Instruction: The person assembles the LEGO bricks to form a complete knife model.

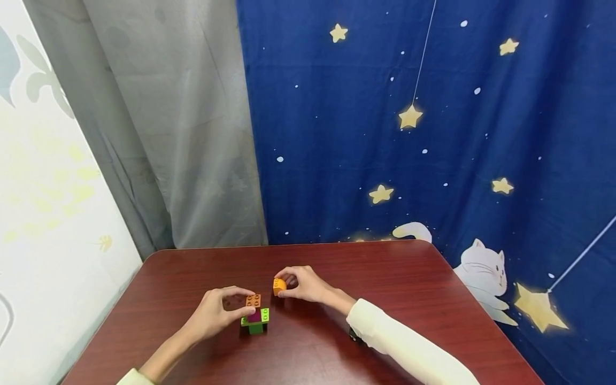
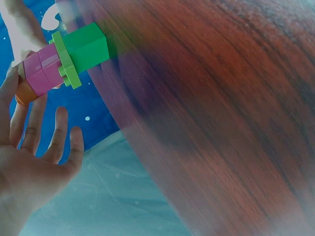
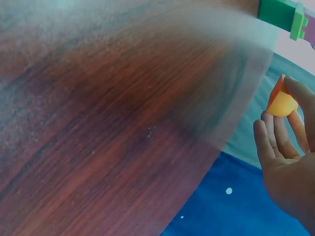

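Observation:
A toy-brick stack stands on the table: a dark green block point(image 2: 88, 46) at the bottom, a light green plate point(image 1: 265, 314), pink bricks point(image 2: 42, 71) and an orange brick point(image 1: 253, 300) on top. My left hand point(image 1: 214, 313) pinches the upper part of this stack between thumb and index finger, its other fingers spread in the left wrist view. To the right and a little farther back, my right hand point(image 1: 308, 285) holds a yellow-orange brick point(image 3: 281, 104) with a rounded side between thumb and fingertips. That brick is apart from the stack.
The reddish-brown wooden table point(image 1: 308, 358) has rounded far corners. A small dark object point(image 1: 354, 335) lies partly hidden under the right sleeve. Behind the table hang a grey curtain point(image 1: 216, 160) and a blue star-patterned curtain point(image 1: 327, 133); a pale wall point(image 1: 53, 214) is at left.

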`<act>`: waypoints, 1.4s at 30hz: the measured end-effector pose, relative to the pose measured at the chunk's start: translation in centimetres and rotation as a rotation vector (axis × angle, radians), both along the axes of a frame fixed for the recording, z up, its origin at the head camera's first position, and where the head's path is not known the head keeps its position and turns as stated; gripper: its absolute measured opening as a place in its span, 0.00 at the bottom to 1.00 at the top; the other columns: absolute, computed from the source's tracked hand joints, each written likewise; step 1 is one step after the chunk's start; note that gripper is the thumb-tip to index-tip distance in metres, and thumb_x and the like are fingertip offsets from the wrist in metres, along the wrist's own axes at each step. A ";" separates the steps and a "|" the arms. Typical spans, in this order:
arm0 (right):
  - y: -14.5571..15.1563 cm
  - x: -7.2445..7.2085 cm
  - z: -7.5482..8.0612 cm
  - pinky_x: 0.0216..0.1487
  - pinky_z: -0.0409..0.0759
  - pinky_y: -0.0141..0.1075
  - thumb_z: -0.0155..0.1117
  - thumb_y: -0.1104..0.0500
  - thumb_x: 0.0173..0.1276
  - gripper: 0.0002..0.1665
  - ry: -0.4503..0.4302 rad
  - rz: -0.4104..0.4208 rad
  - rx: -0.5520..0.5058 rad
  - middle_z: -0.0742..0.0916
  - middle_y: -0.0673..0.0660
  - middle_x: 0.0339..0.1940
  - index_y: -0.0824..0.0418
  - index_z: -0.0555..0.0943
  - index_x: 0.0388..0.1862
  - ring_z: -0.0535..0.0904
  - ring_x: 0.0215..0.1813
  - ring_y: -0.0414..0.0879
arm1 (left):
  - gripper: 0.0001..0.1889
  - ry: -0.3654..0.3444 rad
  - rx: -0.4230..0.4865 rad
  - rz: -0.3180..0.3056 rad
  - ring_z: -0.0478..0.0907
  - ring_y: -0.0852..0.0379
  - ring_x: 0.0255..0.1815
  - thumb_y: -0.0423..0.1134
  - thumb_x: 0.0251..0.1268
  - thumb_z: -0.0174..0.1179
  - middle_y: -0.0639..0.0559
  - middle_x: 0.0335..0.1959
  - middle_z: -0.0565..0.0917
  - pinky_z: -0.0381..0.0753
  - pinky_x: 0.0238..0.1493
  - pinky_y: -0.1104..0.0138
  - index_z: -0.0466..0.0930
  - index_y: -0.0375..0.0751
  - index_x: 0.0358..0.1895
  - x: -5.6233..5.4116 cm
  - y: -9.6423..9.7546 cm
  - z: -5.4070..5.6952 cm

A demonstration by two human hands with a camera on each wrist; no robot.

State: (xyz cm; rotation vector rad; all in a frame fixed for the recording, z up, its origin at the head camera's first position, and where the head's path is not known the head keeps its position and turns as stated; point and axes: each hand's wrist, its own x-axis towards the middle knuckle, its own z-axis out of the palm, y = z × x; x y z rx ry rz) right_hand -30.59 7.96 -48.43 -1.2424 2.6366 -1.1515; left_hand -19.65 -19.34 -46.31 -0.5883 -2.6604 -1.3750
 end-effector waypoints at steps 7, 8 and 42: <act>0.0 1.2 1.2 0.48 0.85 0.33 0.81 0.56 0.63 0.22 -0.014 0.005 -0.022 0.90 0.48 0.42 0.55 0.85 0.55 0.88 0.44 0.43 | 0.17 0.000 0.006 -0.008 0.87 0.57 0.38 0.52 0.61 0.76 0.54 0.40 0.90 0.85 0.35 0.66 0.88 0.53 0.50 0.0 -0.2 0.0; 0.0 1.3 1.3 0.48 0.86 0.35 0.81 0.56 0.63 0.22 -0.018 0.007 -0.030 0.90 0.48 0.42 0.55 0.85 0.55 0.88 0.44 0.43 | 0.17 0.002 0.006 -0.011 0.87 0.57 0.38 0.52 0.61 0.76 0.54 0.40 0.90 0.86 0.35 0.66 0.88 0.52 0.51 0.0 -0.2 -0.1; -2.7 5.0 4.7 0.47 0.84 0.29 0.79 0.58 0.64 0.22 -0.026 0.143 -0.166 0.90 0.51 0.47 0.54 0.84 0.56 0.87 0.46 0.35 | 0.19 0.032 0.037 -0.037 0.89 0.56 0.38 0.49 0.61 0.76 0.50 0.41 0.91 0.86 0.37 0.65 0.88 0.43 0.51 0.0 -0.1 0.0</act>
